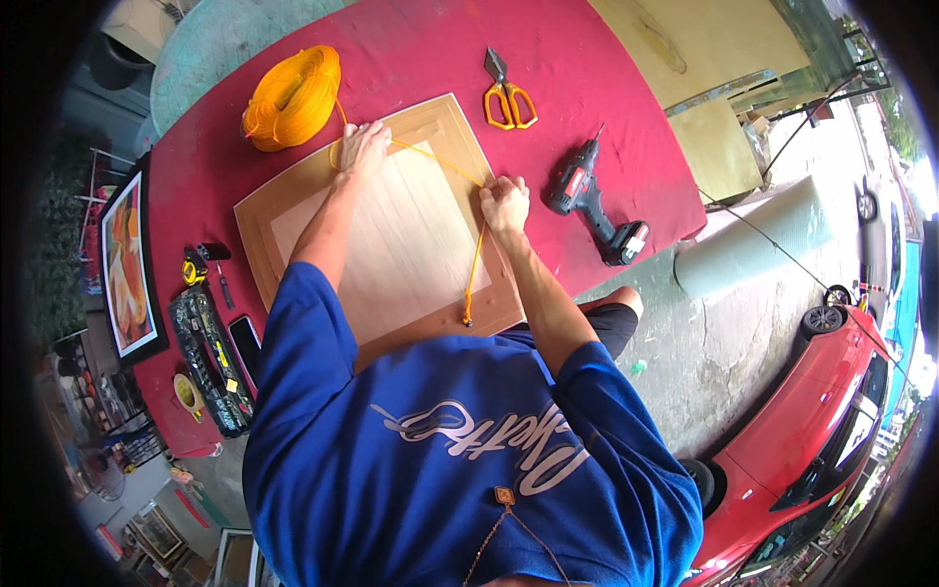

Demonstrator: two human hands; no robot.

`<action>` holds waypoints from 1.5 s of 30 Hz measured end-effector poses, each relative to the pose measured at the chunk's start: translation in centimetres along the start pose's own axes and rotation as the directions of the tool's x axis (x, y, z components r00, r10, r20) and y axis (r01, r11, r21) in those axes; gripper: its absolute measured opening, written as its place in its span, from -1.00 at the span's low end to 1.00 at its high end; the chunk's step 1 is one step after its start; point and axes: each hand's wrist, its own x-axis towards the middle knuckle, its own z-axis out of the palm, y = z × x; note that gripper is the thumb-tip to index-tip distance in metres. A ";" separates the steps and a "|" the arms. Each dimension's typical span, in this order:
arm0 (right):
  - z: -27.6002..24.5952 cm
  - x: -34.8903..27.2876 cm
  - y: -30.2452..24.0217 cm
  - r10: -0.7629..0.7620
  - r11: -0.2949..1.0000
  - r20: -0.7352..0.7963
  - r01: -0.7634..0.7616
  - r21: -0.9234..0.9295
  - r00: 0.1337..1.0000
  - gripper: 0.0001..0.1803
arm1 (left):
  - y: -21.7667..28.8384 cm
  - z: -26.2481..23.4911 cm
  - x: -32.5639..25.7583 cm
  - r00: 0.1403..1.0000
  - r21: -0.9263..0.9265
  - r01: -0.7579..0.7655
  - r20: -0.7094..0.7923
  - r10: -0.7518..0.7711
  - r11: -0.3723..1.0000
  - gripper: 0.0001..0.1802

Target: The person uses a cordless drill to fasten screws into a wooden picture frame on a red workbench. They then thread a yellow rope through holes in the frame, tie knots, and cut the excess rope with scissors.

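A wooden picture frame [293,210] lies back-up on the red table [587,78], its pale backing board [411,245] facing me. An orange cord [475,274] runs from a coil [291,98] at the far left across the frame's back. My left hand [363,147] presses the cord down near the frame's far edge. My right hand [505,203] pinches the cord at the right edge, where it bends and runs back toward me. The cord's loose end lies near the frame's near edge.
Orange-handled scissors [509,98] lie beyond the frame. A red and black cordless drill [592,205] rests to the right. At the left sit a framed picture [127,264], a case of bits [207,357], a phone [245,342] and a tape roll [188,393]. A red car [812,440] stands below right.
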 end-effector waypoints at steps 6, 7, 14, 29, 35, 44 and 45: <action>-3.8 -0.8 -8.7 -0.564 0.824 -0.083 0.554 -0.119 0.821 -0.74 | 7.6 -6.2 -0.7 0.974 -0.412 -0.224 -0.131 0.186 0.883 -0.94; -4.4 -1.0 -9.7 -0.600 0.792 -0.011 0.591 -0.153 0.800 -0.76 | 8.7 -7.6 -0.6 0.969 -0.423 -0.242 -0.155 0.193 0.873 -0.95; -8.3 -2.5 -9.9 -0.560 0.786 0.092 0.494 0.371 0.823 -0.85 | 10.2 -12.6 -1.5 0.983 -0.666 -0.162 -0.041 0.181 0.728 -0.93; -9.0 0.4 -9.9 -0.602 0.798 -0.228 0.575 -0.181 0.765 -0.86 | 4.9 -11.7 1.3 0.970 -0.626 -0.014 0.181 0.163 0.780 -0.84; -4.2 2.3 -14.3 -0.618 0.784 0.165 0.617 0.062 0.768 -0.83 | 4.3 -11.1 2.8 0.956 -0.611 0.072 0.269 0.120 0.789 -0.80; 0.0 6.1 -15.1 -0.505 0.848 0.215 0.433 0.306 0.836 -0.86 | 0.2 -6.2 0.2 0.944 -0.862 0.326 0.275 -0.180 0.389 -0.66; -0.3 6.1 -15.3 -0.443 0.867 0.279 0.327 0.375 0.852 -0.86 | 0.5 -5.4 -0.1 0.951 -0.863 0.274 0.178 -0.253 0.424 -0.65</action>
